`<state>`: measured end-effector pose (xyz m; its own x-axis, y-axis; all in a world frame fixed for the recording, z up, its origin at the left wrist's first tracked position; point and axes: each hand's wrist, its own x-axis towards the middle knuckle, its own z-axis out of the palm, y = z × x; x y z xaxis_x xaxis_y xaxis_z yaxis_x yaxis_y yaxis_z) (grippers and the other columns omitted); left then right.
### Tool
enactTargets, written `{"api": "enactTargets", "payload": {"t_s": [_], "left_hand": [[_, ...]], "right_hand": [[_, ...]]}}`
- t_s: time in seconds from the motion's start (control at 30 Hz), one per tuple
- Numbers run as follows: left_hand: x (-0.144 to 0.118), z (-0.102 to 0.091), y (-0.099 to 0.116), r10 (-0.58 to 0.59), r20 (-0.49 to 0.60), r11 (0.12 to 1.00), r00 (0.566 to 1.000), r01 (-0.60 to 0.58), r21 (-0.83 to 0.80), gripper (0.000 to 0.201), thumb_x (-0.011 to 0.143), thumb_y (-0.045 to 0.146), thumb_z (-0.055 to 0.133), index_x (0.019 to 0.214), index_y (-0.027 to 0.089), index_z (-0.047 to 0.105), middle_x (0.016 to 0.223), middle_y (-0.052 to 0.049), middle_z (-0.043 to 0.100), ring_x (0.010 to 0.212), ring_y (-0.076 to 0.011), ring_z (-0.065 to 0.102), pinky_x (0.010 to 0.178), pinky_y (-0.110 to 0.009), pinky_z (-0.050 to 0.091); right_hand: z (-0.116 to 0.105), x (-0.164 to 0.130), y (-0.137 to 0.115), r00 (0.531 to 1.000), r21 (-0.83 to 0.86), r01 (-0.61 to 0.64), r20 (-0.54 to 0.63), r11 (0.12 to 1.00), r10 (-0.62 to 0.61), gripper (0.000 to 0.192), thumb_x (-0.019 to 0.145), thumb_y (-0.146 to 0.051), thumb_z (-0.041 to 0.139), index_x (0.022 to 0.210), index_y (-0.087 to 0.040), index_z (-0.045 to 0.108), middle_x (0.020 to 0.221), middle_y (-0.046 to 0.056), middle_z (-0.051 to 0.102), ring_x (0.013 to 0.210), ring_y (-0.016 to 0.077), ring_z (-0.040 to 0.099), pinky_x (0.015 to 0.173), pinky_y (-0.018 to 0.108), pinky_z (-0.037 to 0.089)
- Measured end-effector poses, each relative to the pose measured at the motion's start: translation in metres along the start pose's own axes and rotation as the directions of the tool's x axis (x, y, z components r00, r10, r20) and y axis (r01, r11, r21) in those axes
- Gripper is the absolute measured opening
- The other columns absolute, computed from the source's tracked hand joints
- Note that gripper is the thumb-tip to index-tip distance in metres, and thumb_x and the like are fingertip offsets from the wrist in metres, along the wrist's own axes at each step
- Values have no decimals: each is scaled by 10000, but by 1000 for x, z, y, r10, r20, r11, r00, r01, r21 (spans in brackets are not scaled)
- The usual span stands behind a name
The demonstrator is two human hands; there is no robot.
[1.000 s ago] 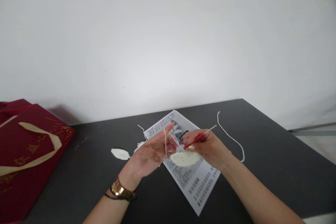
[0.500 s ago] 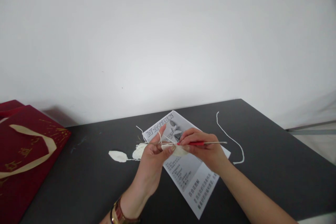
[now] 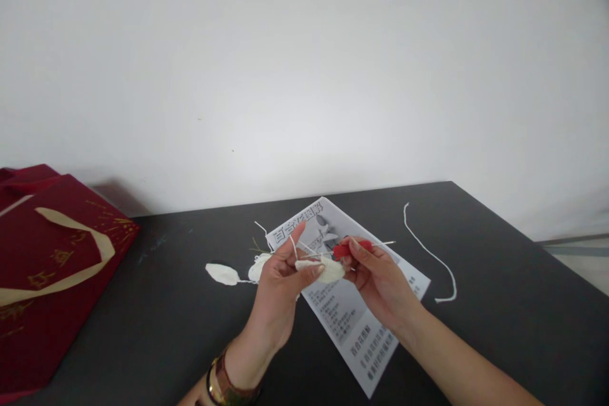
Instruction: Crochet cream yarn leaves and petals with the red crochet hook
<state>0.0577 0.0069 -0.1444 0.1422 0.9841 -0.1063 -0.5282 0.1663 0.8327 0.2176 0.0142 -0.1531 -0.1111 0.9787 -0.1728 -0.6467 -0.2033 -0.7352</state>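
Note:
Between thumb and fingers, my left hand (image 3: 281, 279) pinches a small white crochet piece (image 3: 332, 271). A strand of white yarn (image 3: 294, 247) loops over its raised index finger. My right hand (image 3: 373, 269) grips a crochet hook (image 3: 352, 248) by its red handle, the thin shaft pointing left just above the piece. Whether the hook's tip sits in a stitch is too small to tell. Behind my left hand lies a ball of white yarn (image 3: 257, 267), partly hidden. A finished-looking white leaf-shaped crochet piece (image 3: 222, 274) rests left of it.
Under my hands a printed sheet (image 3: 352, 323) lies slantwise on the dark table (image 3: 157, 317). A loose length of white yarn (image 3: 431, 255) curves to its right. At the left stands a dark red gift bag (image 3: 71, 266) with a cream ribbon. A white wall rises behind.
My right hand has turned, showing more of the red handle, and the hook now tilts up to the right. More of the crochet piece shows. The whole view has shifted slightly.

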Motion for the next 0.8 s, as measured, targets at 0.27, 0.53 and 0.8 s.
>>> {"api": "enactTargets", "payload": {"t_s": [0.27,0.53,0.8], "left_hand": [[-9,4,-2,-8,-9,1000,1000,8,-22,693,777,111,723,1396,292,467,892,18,669,843,-121,611,873,-282,443],[-8,6,4,-83,-17,996,996,82,-45,760,731,63,747,1407,260,460,865,6,684,788,-123,614,817,-278,461],[-13,5,9,-213,-3,973,977,211,-94,658,733,39,725,1333,241,548,808,18,665,730,-113,595,780,-278,461]], "right_hand": [[4,-3,-1,999,98,-49,-20,994,51,203,743,-308,797,811,-126,739,645,1,705,561,69,597,589,182,551],[4,-1,-1,998,119,-59,-10,991,60,174,765,-284,781,762,-126,709,650,-3,698,541,58,588,549,158,531],[0,1,-2,999,78,-38,8,996,38,203,763,-318,770,725,-133,698,613,-17,662,523,70,556,542,207,579]]}}
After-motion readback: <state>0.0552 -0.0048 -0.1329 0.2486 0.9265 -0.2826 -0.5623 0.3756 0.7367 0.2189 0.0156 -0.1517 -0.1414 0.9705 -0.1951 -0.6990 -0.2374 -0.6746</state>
